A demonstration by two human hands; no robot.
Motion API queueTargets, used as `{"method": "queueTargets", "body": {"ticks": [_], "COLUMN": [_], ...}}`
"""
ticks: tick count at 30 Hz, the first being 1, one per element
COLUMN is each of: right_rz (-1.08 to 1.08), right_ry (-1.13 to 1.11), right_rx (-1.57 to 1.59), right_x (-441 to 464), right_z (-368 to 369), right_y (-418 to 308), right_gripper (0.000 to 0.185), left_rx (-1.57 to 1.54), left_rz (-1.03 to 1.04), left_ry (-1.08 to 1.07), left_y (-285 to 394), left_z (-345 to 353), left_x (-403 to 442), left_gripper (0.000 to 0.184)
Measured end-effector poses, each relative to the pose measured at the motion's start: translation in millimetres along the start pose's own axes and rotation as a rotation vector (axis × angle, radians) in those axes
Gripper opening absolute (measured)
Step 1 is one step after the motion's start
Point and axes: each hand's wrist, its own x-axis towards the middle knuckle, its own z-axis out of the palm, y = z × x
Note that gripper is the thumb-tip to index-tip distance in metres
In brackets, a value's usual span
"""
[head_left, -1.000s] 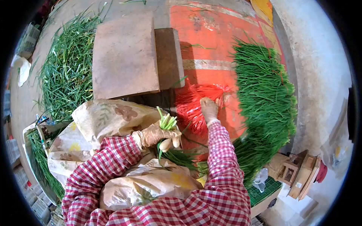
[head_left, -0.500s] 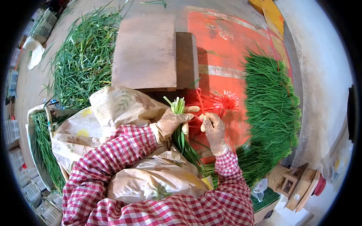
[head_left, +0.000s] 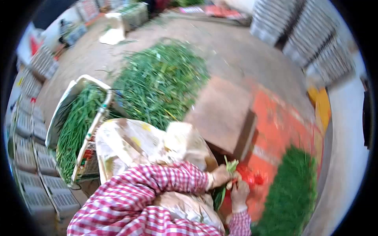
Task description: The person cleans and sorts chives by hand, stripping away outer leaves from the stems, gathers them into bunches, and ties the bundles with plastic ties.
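Observation:
My gloved left hand (head_left: 221,176) is closed around a small bunch of chives (head_left: 231,165), its pale cut ends pointing up and its dark leaves hanging below the fist. Close beside it, my gloved right hand (head_left: 239,192) has its fingers pinched at the bunch, on a red plastic tie (head_left: 235,181) that shows only as a blurred strip. Behind the hands lies a tuft of red ties (head_left: 254,177) on the red sheet. A patterned cloth (head_left: 189,200) covers my lap.
A brown board-topped box (head_left: 220,114) stands just ahead. Left of it are a loose heap of chives (head_left: 157,82) and a white crate (head_left: 80,157) full of them. Chives in a dense row (head_left: 289,192) lie on the red sheet (head_left: 275,114). Stacked crates (head_left: 311,31) stand behind.
My view has swung left and up, so the scene sits lower and further right, with the crates and far floor showing. Both hands remain together at the bunch; my right hand is nearer to it.

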Motion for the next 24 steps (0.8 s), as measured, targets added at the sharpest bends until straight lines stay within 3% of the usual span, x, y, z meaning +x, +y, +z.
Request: {"method": "queueTargets", "body": {"ticks": [1, 2, 3, 5, 6, 8, 9, 10, 11, 13, 16, 18, 20, 22, 24], "right_rz": [-0.095, -0.126, -0.128, 0.166, 0.151, 0.383, 0.375, 0.456, 0.585, 0.779, 0.678, 0.611, 0.559, 0.375, 0.352], "right_ry": [0.201, 0.055, 0.077, -0.016, -0.010, -0.285, -0.132, -0.098, -0.085, -0.065, -0.317, -0.367, -0.393, -0.284, -0.294], "right_rx": [-0.095, 0.009, -0.040, 0.082, 0.086, 0.247, 0.262, 0.419, 0.749, 1.218, 0.728, 0.591, 0.537, 0.231, 0.089], "right_x": [-1.0, -4.8, -2.1, -13.0, 1.7, 5.9, 3.8, 14.1, 31.2, 48.5, 64.0, 66.6, 68.9, 60.8, 65.6], "right_z": [6.1, 19.5, 20.2, 29.3, 34.1, 34.9, 42.1, 35.5, 27.2, 6.0, -22.5, -26.5, -22.0, -4.8, -13.1], "right_y": [1.6, 32.0, 39.0, 67.0, 79.3, 82.5, 77.5, 66.7, 53.1, 28.3, -1.2, -15.9, -19.1, -11.1, -20.4], "right_gripper": [0.006, 0.004, 0.008, 0.017, 0.017, 0.022, 0.020, 0.019, 0.019, 0.021, 0.034, 0.035, 0.032, 0.027, 0.023], "left_rx": [-0.095, -0.138, -0.122, -0.165, -0.181, -0.044, -0.117, -0.270, -0.235, -0.395, -0.292, -0.216, -0.239, -0.261, -0.230], "left_rz": [-0.084, -0.165, -0.245, -0.231, -0.231, -0.104, -0.226, -0.320, -0.237, -0.308, -0.362, -0.260, -0.210, -0.099, -0.077], "left_ry": [-0.014, -0.020, 0.039, 0.103, 0.102, 0.187, 0.234, 0.319, 0.314, 0.412, 0.211, -0.001, 0.009, 0.018, 0.058], "left_y": [-9.3, -0.7, 15.3, 26.1, 22.5, 36.6, 50.3, 48.3, 38.9, 21.9, 30.5, 42.1, 42.6, 43.1, 65.0], "left_z": [-3.6, -6.2, -5.2, -6.6, -12.9, -22.7, -26.0, -26.2, -34.2, -40.3, -39.2, -29.1, -19.8, -19.9, -17.3], "left_x": [3.2, 1.9, -3.7, -7.5, -4.0, -6.2, -9.1, -9.6, -7.7, -5.5, -12.6, -19.3, -15.7, -13.7, -16.3], "left_gripper": [0.014, 0.020, 0.022, 0.025, 0.026, 0.019, 0.020, 0.021, 0.019, 0.017, 0.022, 0.026, 0.032, 0.040, 0.041]}}
